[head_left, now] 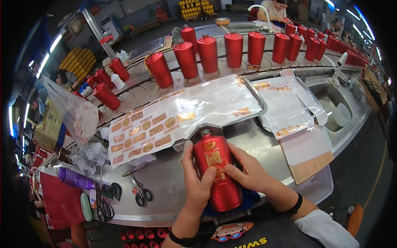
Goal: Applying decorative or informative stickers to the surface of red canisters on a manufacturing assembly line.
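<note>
A red metallic bottle (225,194) with gold characters and a round gold emblem leans toward me at the bench edge, its dark neck pointing away. My left hand (196,180) wraps its left side, with the thumb flat against the gold lettering. From the other side my right hand (252,171) grips it, its thumb also pressing on the lower character. Under the bottle's base lies a dark blue cloth (250,200). Just beyond the neck a white sheet of gold decals (182,134) spreads over the bench; several spots on it are bare. The fingers behind the bottle are hidden.
Red bottles (209,53) stand in a row on a conveyor behind the sheet. Scissors (142,194) and a purple flask (76,178) lie at left. More decal sheets (285,109), a cardboard piece (312,167) and a sink (351,109) are at right. A person (273,12) sits across.
</note>
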`<move>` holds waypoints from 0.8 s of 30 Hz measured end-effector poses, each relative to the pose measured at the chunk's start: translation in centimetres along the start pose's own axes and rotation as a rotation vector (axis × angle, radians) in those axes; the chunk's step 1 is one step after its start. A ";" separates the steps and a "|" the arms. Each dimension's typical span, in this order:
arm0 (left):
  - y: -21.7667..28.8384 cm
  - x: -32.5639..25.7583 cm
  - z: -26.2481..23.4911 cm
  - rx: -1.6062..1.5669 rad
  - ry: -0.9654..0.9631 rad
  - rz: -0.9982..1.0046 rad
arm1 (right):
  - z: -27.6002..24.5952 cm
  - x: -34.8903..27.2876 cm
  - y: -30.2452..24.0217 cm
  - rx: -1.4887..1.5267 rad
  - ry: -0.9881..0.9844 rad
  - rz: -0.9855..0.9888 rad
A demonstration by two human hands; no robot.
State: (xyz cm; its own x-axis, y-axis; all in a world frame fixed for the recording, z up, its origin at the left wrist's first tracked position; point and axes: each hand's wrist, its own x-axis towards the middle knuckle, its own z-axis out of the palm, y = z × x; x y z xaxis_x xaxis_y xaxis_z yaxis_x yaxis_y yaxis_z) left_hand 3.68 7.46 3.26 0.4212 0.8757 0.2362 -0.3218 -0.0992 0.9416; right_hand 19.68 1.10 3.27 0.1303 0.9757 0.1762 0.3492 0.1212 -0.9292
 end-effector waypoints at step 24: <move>0.7 3.5 -1.4 0.236 -0.012 -0.011 | -7.1 9.5 -4.4 -0.128 -0.395 -0.104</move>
State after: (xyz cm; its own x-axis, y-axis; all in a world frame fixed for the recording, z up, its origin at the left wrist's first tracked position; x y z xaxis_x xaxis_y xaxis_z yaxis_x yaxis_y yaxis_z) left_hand 3.74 11.15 4.43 0.4340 0.8719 0.2266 -0.1103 -0.1983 0.9739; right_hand 25.99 8.51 11.37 -0.2687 0.9574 0.1062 0.4570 0.2238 -0.8609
